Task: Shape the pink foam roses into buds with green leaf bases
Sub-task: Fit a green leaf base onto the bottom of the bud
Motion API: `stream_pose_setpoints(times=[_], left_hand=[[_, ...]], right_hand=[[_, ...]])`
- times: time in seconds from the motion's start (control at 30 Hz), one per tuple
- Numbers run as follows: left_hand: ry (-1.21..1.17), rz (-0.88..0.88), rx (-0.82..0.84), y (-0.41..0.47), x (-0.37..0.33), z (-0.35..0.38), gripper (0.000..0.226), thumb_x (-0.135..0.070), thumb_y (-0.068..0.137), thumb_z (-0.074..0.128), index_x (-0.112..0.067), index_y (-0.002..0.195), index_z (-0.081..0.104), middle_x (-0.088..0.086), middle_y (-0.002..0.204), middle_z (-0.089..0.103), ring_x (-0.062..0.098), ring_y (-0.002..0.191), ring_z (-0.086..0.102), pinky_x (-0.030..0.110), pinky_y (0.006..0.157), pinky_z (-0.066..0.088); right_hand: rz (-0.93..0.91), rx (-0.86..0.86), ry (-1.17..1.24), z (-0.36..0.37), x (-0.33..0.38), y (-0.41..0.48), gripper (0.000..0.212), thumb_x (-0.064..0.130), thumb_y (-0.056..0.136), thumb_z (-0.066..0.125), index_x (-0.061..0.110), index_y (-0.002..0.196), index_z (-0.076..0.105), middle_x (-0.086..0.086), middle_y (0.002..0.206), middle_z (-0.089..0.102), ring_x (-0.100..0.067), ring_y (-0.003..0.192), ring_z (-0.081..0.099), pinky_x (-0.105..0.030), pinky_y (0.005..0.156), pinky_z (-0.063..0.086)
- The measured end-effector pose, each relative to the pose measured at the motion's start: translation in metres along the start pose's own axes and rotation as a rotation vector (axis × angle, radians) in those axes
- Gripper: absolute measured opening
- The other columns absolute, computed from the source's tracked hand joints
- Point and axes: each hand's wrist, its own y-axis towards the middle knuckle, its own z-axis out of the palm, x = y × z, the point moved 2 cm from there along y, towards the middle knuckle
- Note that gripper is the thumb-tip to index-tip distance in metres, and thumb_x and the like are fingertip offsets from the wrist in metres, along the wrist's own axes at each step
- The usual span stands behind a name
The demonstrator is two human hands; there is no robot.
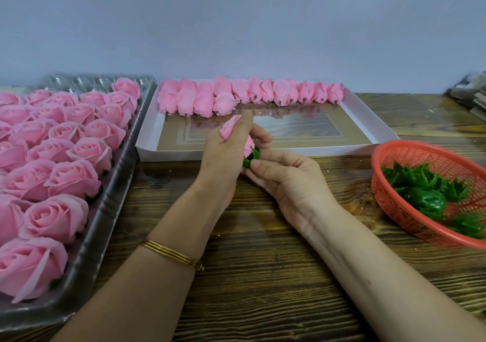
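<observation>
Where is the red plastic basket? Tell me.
Head view, right side: the red plastic mesh basket sits on the wooden table, just right of the white cardboard tray.

Forearms converge. The left hand curls round a pink bud; the right hand seemingly pinches its leaf base.

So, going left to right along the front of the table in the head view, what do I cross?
Grey tray of open pink roses → left hand gripping a rose bud → right hand pinching its green leaf base → red basket of loose leaf bases.
</observation>
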Motion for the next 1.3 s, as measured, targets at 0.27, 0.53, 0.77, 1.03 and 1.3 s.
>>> stream_pose_setpoints(times=[0.27, 0.53, 0.77, 1.03, 1.3], left_hand=[[0.002, -0.023, -0.005, -0.0002, -0.0015, 0.0002, 0.044, -0.034, 0.100, 0.051, -0.023, 0.062, 0.071, 0.001, 0.075, 0.072, 0.014, 0.078, 0.069, 0.032, 0.077, 0.053], [0.003, -0.007, 0.003, 0.0013, 0.0003, -0.0012, 0.039, -0.040, 0.092, 0.053, -0.025, 0.061, 0.070, 0.002, 0.077, 0.072, 0.014, 0.077, 0.068, 0.032, 0.075, 0.053], [0.031, -0.013, 0.009, 0.0022, 0.0003, -0.0015, 0.041, -0.045, 0.089, 0.053, -0.024, 0.059, 0.070, 0.003, 0.076, 0.073, 0.015, 0.073, 0.066, 0.030, 0.068, 0.053], [0.033, -0.025, -0.029, 0.0005, -0.0011, -0.0021, 0.045, -0.041, 0.094, 0.052, -0.024, 0.057, 0.070, 0.002, 0.073, 0.072, 0.014, 0.071, 0.067, 0.030, 0.067, 0.054], [0.034, 0.007, -0.042, 0.0007, -0.0032, -0.0028, 0.050, -0.032, 0.101, 0.050, -0.024, 0.055, 0.069, 0.002, 0.070, 0.071, 0.015, 0.071, 0.065, 0.032, 0.071, 0.054]], right_hand=[[-0.072, 0.014, -0.059, 0.0016, -0.0020, -0.0003, 0.030, -0.024, 0.075, 0.058, -0.007, 0.098, 0.067, -0.020, 0.087, 0.073, -0.027, 0.082, 0.070, -0.035, 0.087, 0.057], [-0.072, 0.011, -0.037, 0.0024, -0.0008, -0.0008, 0.033, -0.026, 0.076, 0.056, -0.010, 0.104, 0.065, -0.023, 0.093, 0.071, -0.032, 0.089, 0.069, -0.038, 0.089, 0.056], [-0.041, 0.018, -0.010, 0.0011, -0.0001, 0.0006, 0.025, -0.024, 0.079, 0.055, -0.012, 0.098, 0.065, -0.018, 0.084, 0.073, -0.026, 0.078, 0.072, -0.031, 0.080, 0.060], [-0.041, -0.006, -0.031, 0.0011, 0.0005, -0.0011, 0.024, -0.026, 0.076, 0.057, -0.012, 0.095, 0.063, -0.022, 0.081, 0.072, -0.030, 0.074, 0.071, -0.030, 0.073, 0.061], [-0.022, -0.017, -0.044, 0.0016, 0.0007, -0.0016, 0.018, -0.018, 0.082, 0.057, -0.009, 0.096, 0.066, -0.020, 0.082, 0.073, -0.027, 0.072, 0.072, -0.025, 0.070, 0.060]])
